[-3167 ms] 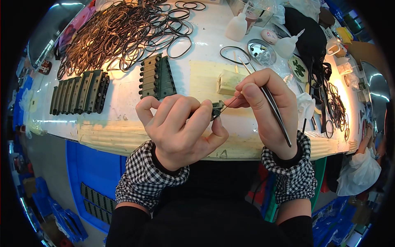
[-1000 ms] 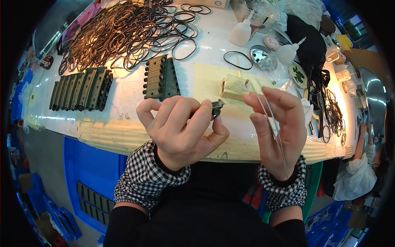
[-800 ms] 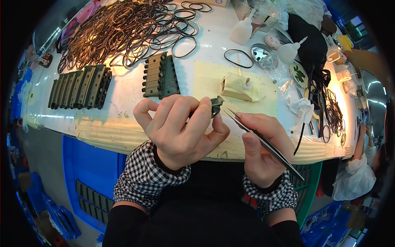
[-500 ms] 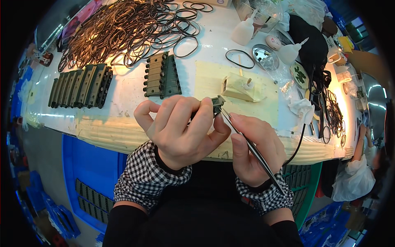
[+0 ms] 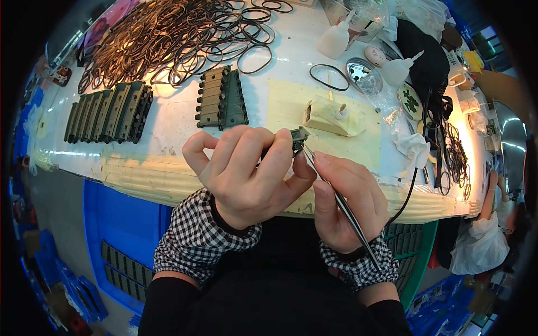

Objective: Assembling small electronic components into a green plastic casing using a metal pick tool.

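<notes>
Head view: your left hand (image 5: pixel 246 178) pinches the small green part (image 5: pixel 299 137); your right hand (image 5: pixel 360 196), closed on the tweezers (image 5: pixel 348 215), has brought the tips back beside it, so fine work apparently resumes.

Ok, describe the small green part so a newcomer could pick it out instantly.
Find the white table, then the left hand over its near edge. The small green part juts from its right side, beside the tweezers. Unlike the green pieces on the table, it is held.
</notes>
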`<state>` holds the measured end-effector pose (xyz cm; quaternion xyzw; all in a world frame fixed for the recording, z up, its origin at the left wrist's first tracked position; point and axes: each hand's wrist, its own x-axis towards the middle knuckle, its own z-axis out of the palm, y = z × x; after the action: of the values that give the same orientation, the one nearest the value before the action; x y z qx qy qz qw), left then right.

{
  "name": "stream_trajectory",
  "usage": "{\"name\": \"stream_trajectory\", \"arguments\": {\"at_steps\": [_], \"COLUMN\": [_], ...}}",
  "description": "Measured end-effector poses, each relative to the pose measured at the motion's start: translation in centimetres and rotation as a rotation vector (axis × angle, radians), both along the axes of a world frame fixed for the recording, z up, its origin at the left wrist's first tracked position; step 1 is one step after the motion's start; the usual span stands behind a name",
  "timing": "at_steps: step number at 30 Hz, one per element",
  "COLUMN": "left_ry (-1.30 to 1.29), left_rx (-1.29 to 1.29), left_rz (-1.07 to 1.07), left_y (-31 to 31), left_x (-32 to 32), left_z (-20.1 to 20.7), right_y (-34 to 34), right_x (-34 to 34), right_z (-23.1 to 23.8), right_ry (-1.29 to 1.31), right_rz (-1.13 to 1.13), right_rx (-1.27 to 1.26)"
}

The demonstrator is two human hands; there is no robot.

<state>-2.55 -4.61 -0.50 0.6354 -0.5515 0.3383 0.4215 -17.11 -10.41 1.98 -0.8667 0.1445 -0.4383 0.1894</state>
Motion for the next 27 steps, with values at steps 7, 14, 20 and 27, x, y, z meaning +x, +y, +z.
{"name": "stream_trajectory", "arguments": {"at_steps": [7, 14, 20, 27], "left_ry": [0.009, 0.017, 0.02, 0.035], "left_rx": [-0.004, 0.018, 0.024, 0.023], "left_rz": [-0.009, -0.023, -0.022, -0.033], "left_y": [0.27, 0.45, 0.36, 0.28], "left_x": [-0.03, -0.03, -0.04, -0.06], "left_z": [-0.22, -0.16, -0.23, -0.38], "right_y": [0.31, 0.05, 0.12, 0.17], "right_x": [0.3, 0.39, 0.5, 0.63], "right_z": [0.18, 0.0, -0.29, -0.47], "right_ry": [0.008, -0.003, -0.04, -0.062], "right_rz": [0.002, 0.018, 0.004, -0.019], "right_rx": [-0.013, -0.045, -0.045, -0.075]}}
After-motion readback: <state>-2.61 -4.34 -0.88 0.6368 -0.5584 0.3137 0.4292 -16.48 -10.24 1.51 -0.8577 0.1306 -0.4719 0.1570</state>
